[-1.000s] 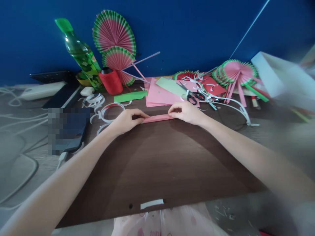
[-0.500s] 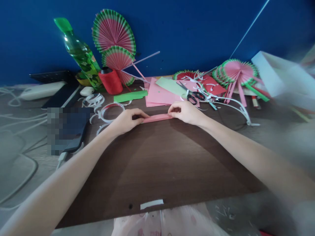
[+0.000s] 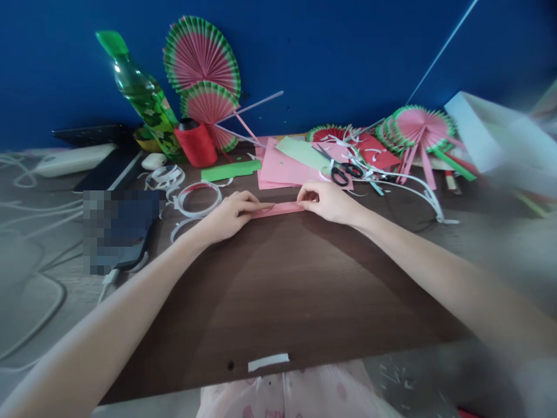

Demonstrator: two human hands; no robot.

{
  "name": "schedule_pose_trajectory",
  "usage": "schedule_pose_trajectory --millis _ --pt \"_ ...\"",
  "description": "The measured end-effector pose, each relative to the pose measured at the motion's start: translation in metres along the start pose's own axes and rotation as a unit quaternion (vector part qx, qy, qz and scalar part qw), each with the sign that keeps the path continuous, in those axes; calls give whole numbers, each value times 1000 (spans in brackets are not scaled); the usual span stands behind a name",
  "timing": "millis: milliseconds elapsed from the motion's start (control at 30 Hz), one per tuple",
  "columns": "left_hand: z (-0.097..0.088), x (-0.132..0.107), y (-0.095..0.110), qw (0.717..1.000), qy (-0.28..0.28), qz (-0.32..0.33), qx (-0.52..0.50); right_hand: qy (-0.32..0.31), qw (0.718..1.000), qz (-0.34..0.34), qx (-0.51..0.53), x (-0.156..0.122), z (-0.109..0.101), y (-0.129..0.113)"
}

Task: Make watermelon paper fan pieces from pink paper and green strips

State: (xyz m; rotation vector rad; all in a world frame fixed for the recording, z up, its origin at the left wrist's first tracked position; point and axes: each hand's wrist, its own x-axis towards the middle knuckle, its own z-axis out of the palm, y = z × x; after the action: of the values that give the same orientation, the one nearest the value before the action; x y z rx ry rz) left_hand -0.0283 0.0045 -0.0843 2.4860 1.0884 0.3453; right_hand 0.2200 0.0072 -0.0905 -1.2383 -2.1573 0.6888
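Note:
A narrow folded strip of pink paper (image 3: 285, 208) lies low over the dark brown board (image 3: 278, 284), stretched between my two hands. My left hand (image 3: 232, 213) grips its left end, with the index finger extended along the top of the strip. At the other end, my right hand (image 3: 324, 200) pinches the paper between thumb and fingers. Just beyond the hands are pink paper sheets (image 3: 272, 168), a pale green sheet (image 3: 300, 154), a green paper strip (image 3: 230, 170) and black-handled scissors (image 3: 346, 172).
Rolls of tape (image 3: 200, 200) and a phone (image 3: 126, 232) on a cable sit at left. Behind stand a green bottle (image 3: 143, 93), a red thread spool (image 3: 195, 145) and pleated paper fans (image 3: 202, 58). More fans (image 3: 420, 128) and a white box (image 3: 487, 133) are at right.
My left index finger has straightened and slid rightward along the pink strip, and the left hand has shifted slightly. My right hand keeps its pinch almost in place.

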Motion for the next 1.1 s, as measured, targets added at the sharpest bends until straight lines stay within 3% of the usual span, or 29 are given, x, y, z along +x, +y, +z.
schedule_pose_trajectory --millis 367,500,667,867,1100 --pt "2 2 6 996 -17 -39 82 -51 990 -123 -52 0 2 5" --pt "4 1 7 996 0 -13 89 -71 978 -175 -85 0 4 9" --pt "6 0 7 995 16 -2 96 -62 982 -158 -86 -2 5 8" --pt "7 -4 5 991 45 4 126 23 986 -133 -93 -6 4 6" --pt "4 -8 7 985 62 32 157 27 987 -128 -97 -6 -1 9"
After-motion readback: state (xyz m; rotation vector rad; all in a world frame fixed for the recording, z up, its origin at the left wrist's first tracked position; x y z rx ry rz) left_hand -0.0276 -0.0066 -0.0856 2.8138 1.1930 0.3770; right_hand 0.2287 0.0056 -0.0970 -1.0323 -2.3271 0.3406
